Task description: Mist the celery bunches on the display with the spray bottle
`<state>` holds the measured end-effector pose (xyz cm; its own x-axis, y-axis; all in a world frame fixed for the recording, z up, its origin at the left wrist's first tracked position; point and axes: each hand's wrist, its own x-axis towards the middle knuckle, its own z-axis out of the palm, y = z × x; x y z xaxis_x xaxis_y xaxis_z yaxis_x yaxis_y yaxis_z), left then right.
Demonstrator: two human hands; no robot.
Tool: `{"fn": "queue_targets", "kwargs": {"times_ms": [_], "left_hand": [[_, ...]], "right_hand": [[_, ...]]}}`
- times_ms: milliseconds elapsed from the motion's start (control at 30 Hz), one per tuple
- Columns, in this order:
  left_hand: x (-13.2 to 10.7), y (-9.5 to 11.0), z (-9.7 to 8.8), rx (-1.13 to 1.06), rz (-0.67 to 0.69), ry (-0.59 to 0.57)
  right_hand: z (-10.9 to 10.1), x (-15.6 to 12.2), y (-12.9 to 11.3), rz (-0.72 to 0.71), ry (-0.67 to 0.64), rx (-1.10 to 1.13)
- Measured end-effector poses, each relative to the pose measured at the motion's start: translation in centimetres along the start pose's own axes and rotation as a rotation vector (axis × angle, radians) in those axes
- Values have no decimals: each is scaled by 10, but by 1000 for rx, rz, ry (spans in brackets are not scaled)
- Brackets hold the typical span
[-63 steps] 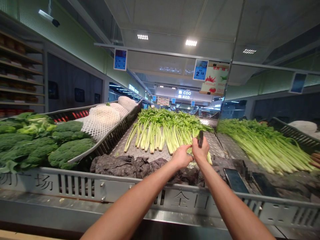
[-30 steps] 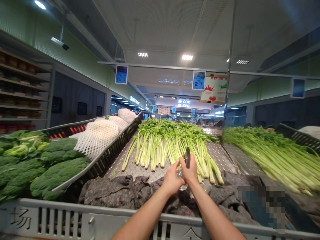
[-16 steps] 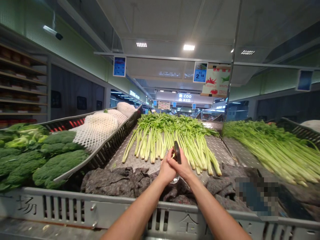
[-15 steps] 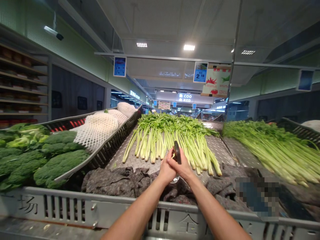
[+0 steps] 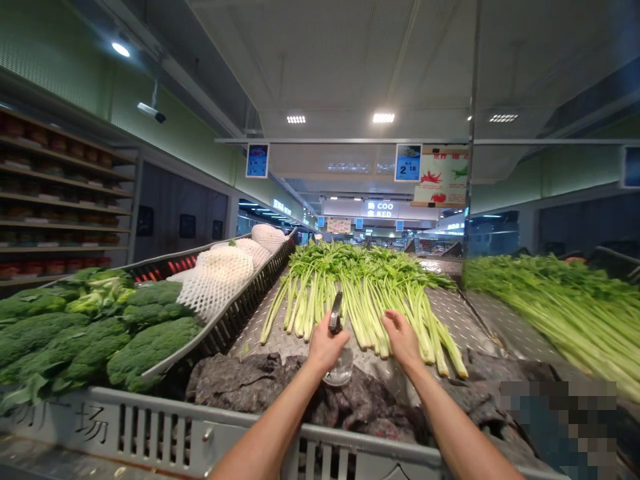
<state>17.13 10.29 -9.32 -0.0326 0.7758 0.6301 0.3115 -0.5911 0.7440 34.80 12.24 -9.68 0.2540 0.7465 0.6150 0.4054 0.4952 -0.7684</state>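
Observation:
My left hand is wrapped round the neck of a spray bottle with a clear body and a black spray head, which points away from me. My right hand is off the bottle, a little to its right, with its fingers loosely bent and nothing in them. Beyond both hands, a wide row of celery lies on the metal tread-plate shelf, its leaves at the far end and its pale stalk ends toward me. A rumpled dark grey cloth lies below my hands.
On the left are broccoli heads and a black crate wall beside produce in white foam nets. A grey slatted rail runs along the front. The mirror on the right reflects the celery. Price signs hang overhead.
My right hand has come away from the spray bottle and moved right. The left hand keeps the bottle, now slightly further left. The view has tilted up and turned a little left.

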Motion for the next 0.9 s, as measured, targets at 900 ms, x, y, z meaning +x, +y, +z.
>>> {"fn": "queue_targets", "kwargs": {"times_ms": [900], "left_hand": [[-6,-9,-22,-117,30,-47]], "right_hand": [[20,-38,-2,2,-748,-237]]}}
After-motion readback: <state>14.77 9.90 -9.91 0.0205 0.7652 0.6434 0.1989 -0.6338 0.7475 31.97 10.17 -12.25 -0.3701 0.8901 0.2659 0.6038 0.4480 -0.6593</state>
